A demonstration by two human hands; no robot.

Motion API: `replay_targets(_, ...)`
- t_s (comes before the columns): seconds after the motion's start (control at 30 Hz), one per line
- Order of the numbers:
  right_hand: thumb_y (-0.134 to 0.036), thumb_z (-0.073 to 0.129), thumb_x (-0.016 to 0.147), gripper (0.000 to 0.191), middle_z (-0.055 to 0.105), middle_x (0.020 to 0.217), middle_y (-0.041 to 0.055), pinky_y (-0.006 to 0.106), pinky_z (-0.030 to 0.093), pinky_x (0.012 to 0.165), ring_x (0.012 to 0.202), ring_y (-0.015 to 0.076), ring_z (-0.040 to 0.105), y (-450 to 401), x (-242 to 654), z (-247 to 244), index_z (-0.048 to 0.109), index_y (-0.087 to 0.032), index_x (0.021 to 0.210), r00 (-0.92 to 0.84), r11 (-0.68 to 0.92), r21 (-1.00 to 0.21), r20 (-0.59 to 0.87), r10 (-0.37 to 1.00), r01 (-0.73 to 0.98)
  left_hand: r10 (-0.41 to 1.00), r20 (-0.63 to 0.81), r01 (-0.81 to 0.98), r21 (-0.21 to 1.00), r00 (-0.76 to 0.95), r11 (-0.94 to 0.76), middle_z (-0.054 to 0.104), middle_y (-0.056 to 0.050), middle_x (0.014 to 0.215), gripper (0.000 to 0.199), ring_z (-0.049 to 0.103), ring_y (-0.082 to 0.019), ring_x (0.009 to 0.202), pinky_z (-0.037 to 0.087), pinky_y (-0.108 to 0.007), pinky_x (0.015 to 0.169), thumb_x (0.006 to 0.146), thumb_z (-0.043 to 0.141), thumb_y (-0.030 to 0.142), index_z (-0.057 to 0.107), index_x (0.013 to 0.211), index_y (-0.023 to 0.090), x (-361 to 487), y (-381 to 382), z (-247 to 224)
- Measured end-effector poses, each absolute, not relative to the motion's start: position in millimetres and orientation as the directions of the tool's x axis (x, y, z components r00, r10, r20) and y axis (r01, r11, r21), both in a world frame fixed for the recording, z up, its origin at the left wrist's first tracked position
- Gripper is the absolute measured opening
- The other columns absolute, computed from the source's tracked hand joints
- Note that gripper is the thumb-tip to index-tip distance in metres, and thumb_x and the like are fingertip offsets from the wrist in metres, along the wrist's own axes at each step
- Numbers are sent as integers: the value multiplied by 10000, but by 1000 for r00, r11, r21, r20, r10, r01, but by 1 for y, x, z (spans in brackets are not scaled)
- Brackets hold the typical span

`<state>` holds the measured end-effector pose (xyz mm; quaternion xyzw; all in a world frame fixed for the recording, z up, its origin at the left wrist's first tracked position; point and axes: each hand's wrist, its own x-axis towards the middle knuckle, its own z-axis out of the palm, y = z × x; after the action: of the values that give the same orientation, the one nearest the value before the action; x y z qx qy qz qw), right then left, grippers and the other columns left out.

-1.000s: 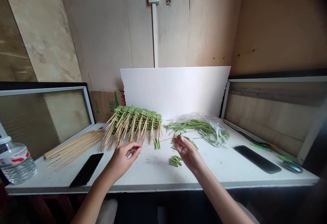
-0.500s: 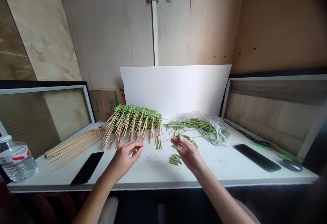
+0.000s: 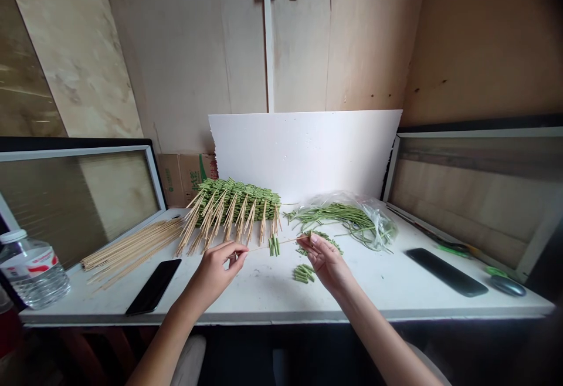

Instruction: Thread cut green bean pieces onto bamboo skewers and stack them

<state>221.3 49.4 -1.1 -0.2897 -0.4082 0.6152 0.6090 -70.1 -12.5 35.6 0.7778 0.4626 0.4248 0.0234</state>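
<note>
My left hand pinches one end of a thin bamboo skewer, held level above the table. Several short green bean pieces are threaded side by side on its middle. At the other end, the closed fingers of my right hand hold a short green piece at the skewer's tip; the fingers partly hide it. Cut bean pieces lie just below my right hand, and another heap sits behind it.
Finished bean skewers are stacked at the back, sticks facing me. Loose bamboo skewers, a black phone and a water bottle are at left. Long beans in a plastic bag, a dark flat object and a mouse are at right.
The whole view has shifted slightly. Both hands keep nearly the same pose on the skewer, with the right fingers moving only a little at its tip.
</note>
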Motion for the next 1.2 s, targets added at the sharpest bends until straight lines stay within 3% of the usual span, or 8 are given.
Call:
replay_targets(0.27,-477,909,682,336,817,1009,116,364,559,795,1117,334,724,45,218,1,791,-222,865,-20,145,-879,173,985,-455,715,660,703,393,233,-592,724,-58,883,220,643,-172,771,497,-267,715,1011,530,277,735,1006,198,-69,-15,36)
replay_targets(0.47,-461,919,674,332,809,1054,128,358,570,787,1177,336,694,41,217,5,797,-218,865,-7,146,-871,169,986,-469,696,675,692,380,246,-614,726,-56,906,197,659,-171,794,510,-265,749,1012,537,255,726,1004,198,-65,-15,34)
replay_targets(0.67,-449,936,659,304,793,1081,104,364,582,889,1239,322,662,35,204,1,778,-224,788,-29,129,-856,165,986,-501,699,668,647,419,255,-637,725,-59,890,199,666,-181,797,510,-264,737,1014,537,260,727,997,203,-51,-15,28)
replay_targets(0.9,-455,946,647,296,748,916,56,354,607,855,912,225,714,32,188,-16,784,-215,709,-57,109,-884,151,987,-454,693,676,640,423,249,-642,711,-36,868,164,642,-163,765,498,-255,741,1000,559,212,723,998,210,-40,-18,26)
replay_targets(1.0,-472,920,690,286,766,977,67,365,609,880,944,233,714,32,191,-15,818,-226,793,-88,120,-898,173,981,-423,707,671,652,436,224,-621,718,-30,861,152,632,-157,745,502,-252,739,995,570,218,721,981,210,-43,-15,25)
replay_targets(1.1,-555,797,817,352,768,1159,103,389,611,887,1133,296,691,37,204,-6,832,-238,965,-125,196,-922,250,960,-335,722,663,665,450,199,-596,732,-31,880,142,635,-153,740,513,-252,735,990,577,223,718,987,208,-49,-10,25)
replay_targets(1.2,-602,692,889,429,767,1200,121,405,610,839,1179,326,681,50,226,-1,808,-246,1097,-148,254,-960,271,951,-119,726,665,671,459,175,-583,745,-38,914,142,659,-161,765,531,-258,729,990,579,239,716,1010,208,-58,-4,22)
